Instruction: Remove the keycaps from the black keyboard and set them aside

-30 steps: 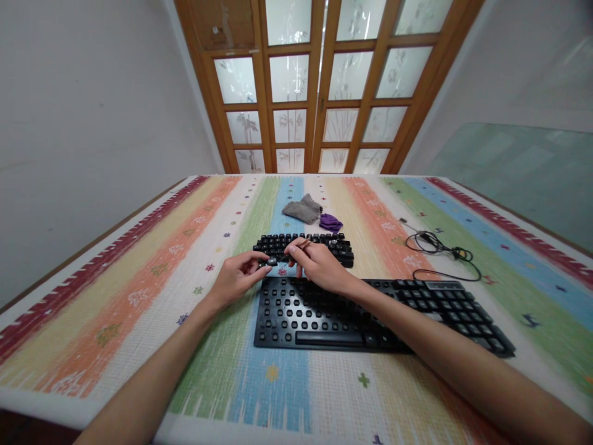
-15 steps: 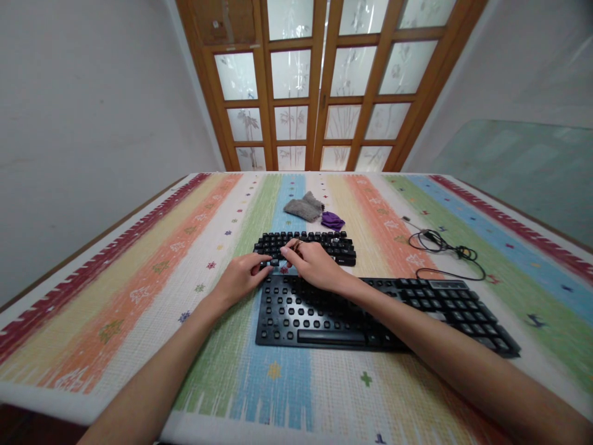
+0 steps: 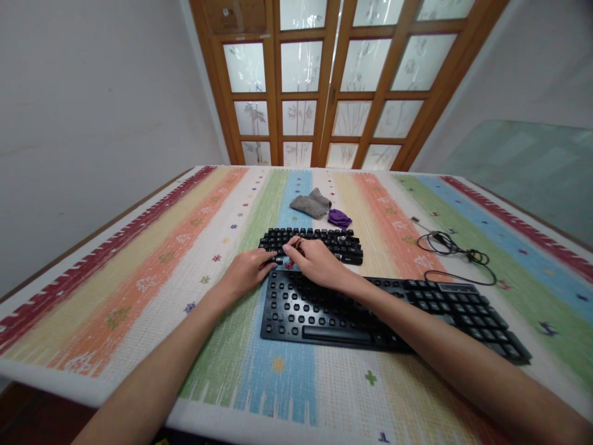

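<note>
A black keyboard [image 3: 319,306] lies across the striped cloth, its left part stripped of most keycaps, with bare key posts showing. Just behind it, loose black keycaps [image 3: 348,252] are laid in rows. My left hand [image 3: 250,270] is at the front left corner of these rows, thumb and fingertips closed on a black keycap [image 3: 280,260]. My right hand [image 3: 317,262] reaches over the rows with its fingers curled in. Something brownish shows at its fingers, too small to name; the hand hides some of the keycaps.
A grey cloth [image 3: 309,204] and a purple cloth bundle [image 3: 340,218] lie behind the keycaps. To the right is a coiled black cable [image 3: 447,244]. Striped cloth covers the table [image 3: 152,296]; glass-paned wooden doors [image 3: 331,93] stand beyond.
The view has shifted slightly, so the scene sits a little further right. Both hands stay at the front left of the keycap rows, with only small finger movement.
</note>
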A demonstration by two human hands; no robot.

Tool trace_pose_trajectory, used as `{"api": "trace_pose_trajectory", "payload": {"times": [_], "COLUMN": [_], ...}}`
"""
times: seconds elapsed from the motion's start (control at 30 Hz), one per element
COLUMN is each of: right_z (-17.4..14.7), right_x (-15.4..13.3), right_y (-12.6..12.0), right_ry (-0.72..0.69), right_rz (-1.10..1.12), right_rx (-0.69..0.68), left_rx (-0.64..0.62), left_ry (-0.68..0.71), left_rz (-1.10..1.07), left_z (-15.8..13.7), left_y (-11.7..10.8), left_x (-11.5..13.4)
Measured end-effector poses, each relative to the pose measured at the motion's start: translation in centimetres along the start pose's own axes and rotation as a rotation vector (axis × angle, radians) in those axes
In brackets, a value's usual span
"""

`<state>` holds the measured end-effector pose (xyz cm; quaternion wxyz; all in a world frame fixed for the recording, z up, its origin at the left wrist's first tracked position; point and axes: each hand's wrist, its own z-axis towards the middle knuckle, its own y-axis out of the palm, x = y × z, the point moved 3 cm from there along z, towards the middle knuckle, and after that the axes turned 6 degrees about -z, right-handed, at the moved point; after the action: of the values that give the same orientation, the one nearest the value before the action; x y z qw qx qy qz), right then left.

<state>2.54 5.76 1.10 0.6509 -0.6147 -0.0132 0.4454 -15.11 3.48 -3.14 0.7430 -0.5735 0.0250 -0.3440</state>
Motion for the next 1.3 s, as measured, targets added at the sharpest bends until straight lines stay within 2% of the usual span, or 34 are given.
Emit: {"api": "trace_pose_trajectory", "payload": {"times": [0.13, 0.23, 0.57, 0.73, 0.83, 0.9, 0.97, 1.07, 1.13, 1.23, 1.3], "right_z": [0.0, -0.2, -2.5, -4.9, -6.9, -8.4, -10.0, -12.4, -13.9, -15.4, -15.9], "right_x": [-0.3, -0.5, -1.1, -1.5, -1.6, -1.4, -1.0, -0.1, 0.3, 0.5, 0.6], "right_y": [0.2, -0.1, -3.7, -5.8, -6.9, -7.2, -7.0, -6.0, -5.5, -5.2, -5.0], "right_ry": [0.002, -0.025, -0.058, -0.092, -0.134, -0.176, -0.219, -0.245, -0.245, -0.232, -0.234], "right_rz": [0.005, 0.016, 0.036, -0.088, -0.265, -0.337, -0.375, -0.513, -0.604, -0.673, -0.702], "right_rx": [-0.07, -0.071, -0.001, 0.062, 0.087, 0.063, -0.03, -0.24, -0.316, -0.343, -0.337], "left_rx": [0.01, 0.025, 0.096, 0.107, 0.144, 0.189, 0.215, 0.127, 0.029, -0.144, -0.181], "left_ry": [0.033, 0.051, 0.058, 0.044, 0.054, 0.069, 0.096, 0.218, 0.326, 0.411, 0.444], "left_rz": [0.026, 0.048, 0.031, -0.01, -0.027, -0.056, -0.112, -0.165, -0.161, -0.141, -0.125], "left_z": [-0.1, -0.2, -0.2, -0.3, -0.5, -0.7, -0.9, -1.4, -1.9, -2.7, -3.1], "left_y": [0.0, 0.2, 0.5, 0.3, -0.3, -1.0, -1.7, -1.7, -1.2, 0.2, 0.8], "left_x": [0.1, 0.0, -0.1, -0.3, -0.2, 0.4, 1.7, 4.7, 6.9, 9.0, 9.8]}}
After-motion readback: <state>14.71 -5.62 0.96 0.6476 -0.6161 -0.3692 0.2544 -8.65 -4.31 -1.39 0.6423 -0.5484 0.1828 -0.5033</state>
